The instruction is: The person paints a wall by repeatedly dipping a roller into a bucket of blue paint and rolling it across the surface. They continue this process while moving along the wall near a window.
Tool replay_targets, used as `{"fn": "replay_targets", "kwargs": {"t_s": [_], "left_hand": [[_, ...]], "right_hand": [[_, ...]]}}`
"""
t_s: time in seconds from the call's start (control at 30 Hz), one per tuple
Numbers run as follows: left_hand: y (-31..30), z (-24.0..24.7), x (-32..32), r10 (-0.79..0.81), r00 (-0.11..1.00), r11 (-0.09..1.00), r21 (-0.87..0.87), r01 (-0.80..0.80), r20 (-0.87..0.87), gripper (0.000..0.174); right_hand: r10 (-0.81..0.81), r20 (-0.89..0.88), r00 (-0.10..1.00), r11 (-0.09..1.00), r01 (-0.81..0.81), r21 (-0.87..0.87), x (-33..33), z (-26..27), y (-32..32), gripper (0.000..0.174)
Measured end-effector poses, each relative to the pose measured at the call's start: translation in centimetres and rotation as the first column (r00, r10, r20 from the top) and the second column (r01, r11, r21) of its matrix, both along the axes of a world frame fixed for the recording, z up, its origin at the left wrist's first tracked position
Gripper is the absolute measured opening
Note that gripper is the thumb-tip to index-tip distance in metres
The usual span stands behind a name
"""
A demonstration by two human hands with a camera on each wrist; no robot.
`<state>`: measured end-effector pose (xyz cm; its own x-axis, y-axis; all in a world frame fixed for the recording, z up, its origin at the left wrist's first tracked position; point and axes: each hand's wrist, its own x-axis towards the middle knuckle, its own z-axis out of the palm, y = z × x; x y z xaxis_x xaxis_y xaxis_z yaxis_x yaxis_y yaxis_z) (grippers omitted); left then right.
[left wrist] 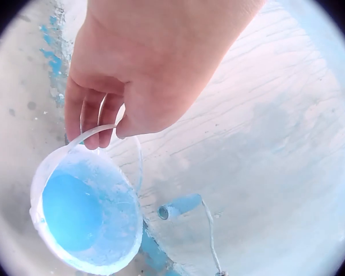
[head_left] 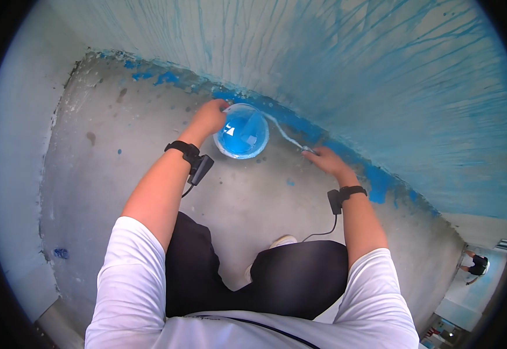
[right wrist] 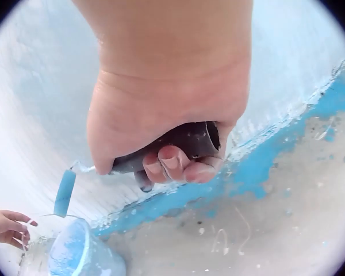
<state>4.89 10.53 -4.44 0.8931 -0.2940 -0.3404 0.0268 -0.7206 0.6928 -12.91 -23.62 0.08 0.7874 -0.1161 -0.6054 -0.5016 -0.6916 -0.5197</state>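
Your right grip is wrapped snugly around the black handle, fingers curled under it, while your left grip pinches the thin white bail. Watch that left side: the hold looks light, so if the bail slips from between thumb and fingers, the bucket could tip and slop over. Out from your right grip runs the wire frame, and at its end, close to your left grip, the blue roller sits above the bucket's mouth. Any twist of your right grip could knock it on the rim; if it's loaded, it may drip.

Now the container, just below your left grip: a whitish bucket, blue liquid pooled inside, smears up its inner wall. I can't tell whether its base touches the floor.

Beyond both grips rises the streaked blue wall; far off past your right grip, another person shows.
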Motion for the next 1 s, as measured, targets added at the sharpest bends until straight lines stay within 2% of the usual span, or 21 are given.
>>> {"fn": "replay_targets", "kwargs": {"t_s": [0.07,0.1,0.17,0.2,0.27,0.4,0.5,0.57,0.67,0.77,0.9,1.0], "left_hand": [[-0.3,0.1,-0.4,-0.041,0.999,0.999,0.023,0.04,0.02,0.03],[-0.3,0.3,-0.4,-0.056,0.998,0.998,0.036,0.055,0.024,0.03],[-0.7,0.6,-0.4,-0.073,0.997,0.997,-0.027,0.073,0.007,0.029],[-0.7,0.4,-0.4,-0.095,0.995,0.995,-0.014,0.095,0.009,0.029],[-0.6,0.1,-0.4,-0.087,0.996,0.991,-0.098,0.086,-0.008,0.03],[-0.7,0.6,-0.4,-0.135,0.991,0.986,-0.104,0.132,-0.024,0.031],[-0.8,0.7,-0.3,-0.16,0.987,0.98,-0.125,0.157,-0.015,0.032],[-0.8,0.8,-0.5,-0.158,0.987,0.977,-0.151,0.152,-0.028,0.03],[-0.8,0.7,-0.4,-0.175,0.983,0.972,-0.169,0.162,-0.063,0.028],[-0.7,0.7,-0.3,-0.191,0.98,0.974,-0.132,0.183,-0.053,0.027],[-1.2,1.3,-0.7,-0.192,0.977,0.972,-0.151,0.178,-0.088,0.03],[-1.5,1.4,-1.2,-0.156,0.979,0.956,-0.271,0.116,-0.132,0.039]], "right_hand": [[0.16,0.028,0.987,0.987,-0.159,-0.028,0.5,-0.5,1.0,0.056],[0.145,0.034,0.989,0.989,-0.145,-0.016,0.7,-0.9,1.4,0.056],[0.238,0.089,0.967,0.971,-0.235,-0.033,1.4,-1.7,2.2,0.054],[0.216,0.095,0.972,0.976,-0.215,-0.02,1.7,-1.4,2.9,0.054],[0.245,-0.083,0.966,0.967,-0.237,0.099,2.5,-0.9,4.2,0.05],[0.183,-0.145,0.972,0.975,-0.16,0.154,3.6,-1.6,6.1,0.044],[0.226,-0.143,0.964,0.967,-0.203,0.156,4.0,-3.1,7.0,0.039],[0.368,0.075,0.927,0.927,-0.359,-0.112,3.6,-3.9,8.0,0.033],[0.353,0.172,0.92,0.93,-0.323,-0.177,3.3,-4.7,9.5,0.03],[0.379,0.138,0.915,0.907,-0.339,-0.25,3.1,-5.1,10.1,0.022],[0.372,0.152,0.916,0.909,-0.327,-0.259,3.4,-5.2,9.9,0.021],[0.338,0.14,0.931,0.928,-0.304,-0.215,3.6,-3.9,8.3,0.02]]}}
